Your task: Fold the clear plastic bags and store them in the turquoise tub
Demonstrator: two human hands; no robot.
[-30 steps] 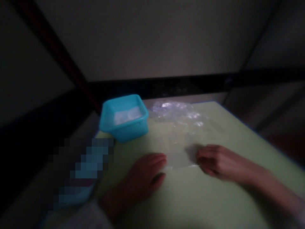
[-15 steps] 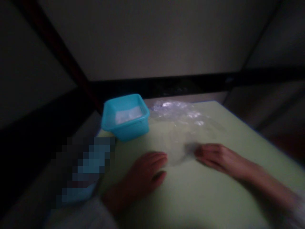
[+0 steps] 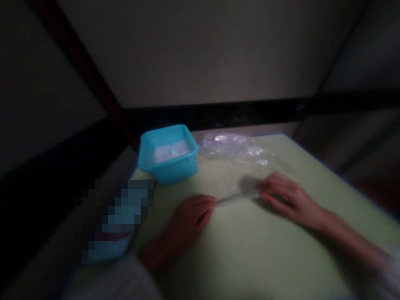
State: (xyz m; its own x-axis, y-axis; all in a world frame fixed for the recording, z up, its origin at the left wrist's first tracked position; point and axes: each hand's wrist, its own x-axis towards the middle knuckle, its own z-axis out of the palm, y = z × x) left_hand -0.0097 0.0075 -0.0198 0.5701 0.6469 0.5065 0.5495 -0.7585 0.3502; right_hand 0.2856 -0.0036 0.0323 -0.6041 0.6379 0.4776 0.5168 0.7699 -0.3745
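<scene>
A thin, greyish see-through plastic piece (image 3: 236,197) stretches between my two hands, low over the table; blur hides whether it is a bag or a loose sheet. My left hand (image 3: 195,212) pinches its left end between thumb and fingers. At its right end, my right hand (image 3: 286,196) is closed with fingertips and thumb together. Just behind the hands lies crumpled clear plastic (image 3: 234,146), shiny in places. Left of that plastic stands a turquoise basket (image 3: 178,171) with white, flat items (image 3: 171,151) inside, too blurred to name.
The table (image 3: 265,258) has a pale green top with a blue edge. At its left side a pixelated light-blue shape (image 3: 125,212) cannot be made out. A wall (image 3: 203,54) with a dark band rises behind the table. The room is dim.
My left thumb and fingers have closed onto the left end of the plastic piece, which is now drawn straight between the hands. My right hand has risen slightly.
</scene>
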